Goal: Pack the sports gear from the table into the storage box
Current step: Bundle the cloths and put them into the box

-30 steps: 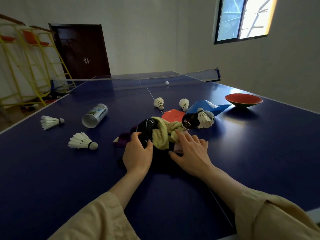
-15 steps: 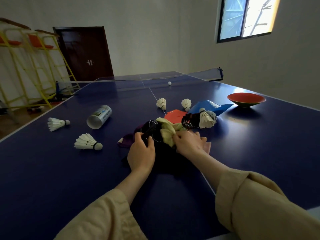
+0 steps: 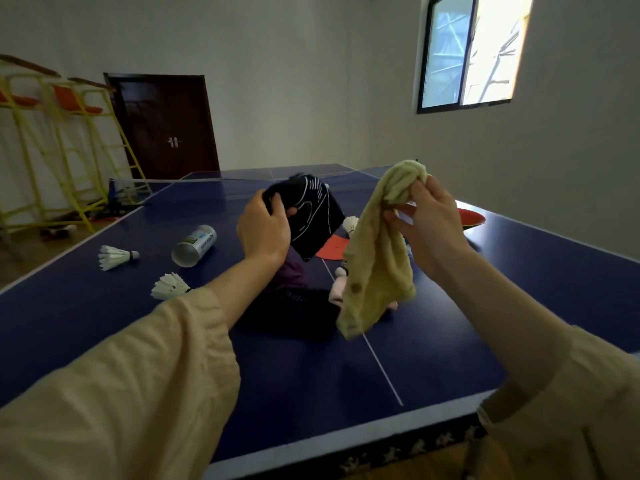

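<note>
My left hand (image 3: 264,230) grips a black cloth with white line markings (image 3: 310,216), lifted above the blue table (image 3: 104,323). My right hand (image 3: 427,223) holds a yellow towel (image 3: 375,261) by its top end, and the towel hangs down over the table. Under them lie more cloths: a dark one (image 3: 294,313), a purple one (image 3: 291,273) and a pink one (image 3: 337,292). Two shuttlecocks (image 3: 116,257) (image 3: 169,286) and a white shuttlecock tube (image 3: 194,244) lie to the left. No storage box is in view.
A red paddle-like piece (image 3: 332,251) and another shuttlecock (image 3: 351,224) lie behind the cloths. A red bowl (image 3: 472,218) sits at the far right, partly hidden by my right hand. Yellow umpire chairs (image 3: 69,150) stand to the left of the table.
Both hands rose from the cloth pile on the table. The left lifted the black cloth, the right pulled the yellow towel up and to the right.
</note>
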The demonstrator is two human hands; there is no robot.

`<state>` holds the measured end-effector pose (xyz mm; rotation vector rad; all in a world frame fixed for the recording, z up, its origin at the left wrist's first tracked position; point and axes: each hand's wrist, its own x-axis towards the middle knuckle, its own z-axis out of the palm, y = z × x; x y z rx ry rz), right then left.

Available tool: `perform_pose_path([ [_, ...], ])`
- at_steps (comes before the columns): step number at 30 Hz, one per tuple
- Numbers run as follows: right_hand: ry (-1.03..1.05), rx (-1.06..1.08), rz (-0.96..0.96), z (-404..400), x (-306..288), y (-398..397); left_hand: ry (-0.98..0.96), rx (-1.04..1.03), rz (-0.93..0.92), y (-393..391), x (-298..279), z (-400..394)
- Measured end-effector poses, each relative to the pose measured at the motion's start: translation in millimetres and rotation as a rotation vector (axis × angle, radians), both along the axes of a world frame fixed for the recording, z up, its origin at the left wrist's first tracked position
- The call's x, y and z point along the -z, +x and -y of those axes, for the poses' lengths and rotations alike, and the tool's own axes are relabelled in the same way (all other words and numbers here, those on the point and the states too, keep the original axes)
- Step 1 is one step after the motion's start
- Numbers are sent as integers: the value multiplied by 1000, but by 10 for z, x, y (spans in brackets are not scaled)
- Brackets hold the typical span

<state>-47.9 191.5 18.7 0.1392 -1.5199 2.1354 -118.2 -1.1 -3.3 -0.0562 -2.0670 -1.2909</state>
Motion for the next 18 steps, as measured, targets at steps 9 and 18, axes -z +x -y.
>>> perform_pose_path([
  [9, -8, 151, -25, -473, 35, 917, 126, 279, -75, 845, -133, -802],
  [18, 152, 493, 73, -1261, 609, 2234, -76, 598, -117, 1828, 414, -1875],
])
